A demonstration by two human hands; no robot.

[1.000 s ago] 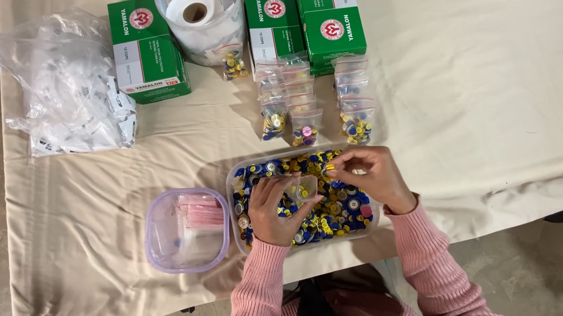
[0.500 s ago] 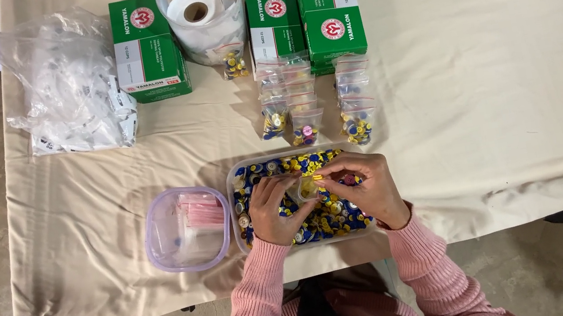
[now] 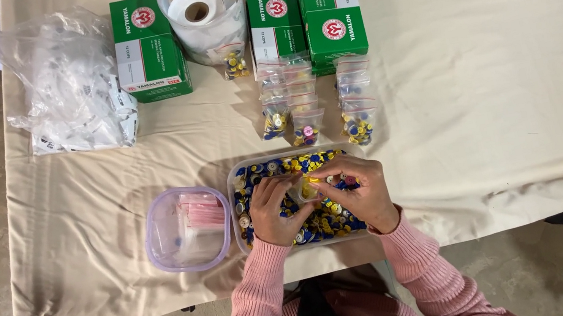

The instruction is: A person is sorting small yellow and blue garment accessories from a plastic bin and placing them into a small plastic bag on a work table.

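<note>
- Head view, looking straight down: a person in pink sleeves sits at a table [image 3: 518, 101] covered with a cream cloth.
- Left hand [image 3: 271, 210] rests over the near-left part of a clear tray [image 3: 235, 212] full of small blue and yellow caps [image 3: 324, 224]; its fingers are curled toward the middle, and whether they pinch anything I cannot tell.
- Right hand [image 3: 360, 186] is over the tray's right half, fingertips drawn together against a small clear bag [image 3: 305, 189] held between both hands, just above the caps.
- The step in hand looks like filling that bag with caps from the tray; it seems to be midway, since the bag is open-looking and sits low over the pile.
- The next move would call for a steady hold on the bag's mouth by one hand while the other gathers caps, so that none spill onto the cloth.
- Just left of the tray, touching or nearly so, stands a round-cornered tub [image 3: 187, 228] with a purple rim holding pinkish strips.
- Beyond the tray lie rows of filled bags [image 3: 357, 125], then green boxes [image 3: 149, 50], a clear jar [image 3: 201, 10] with a paper roll, and at far left a big plastic sack [image 3: 68, 87].
</note>
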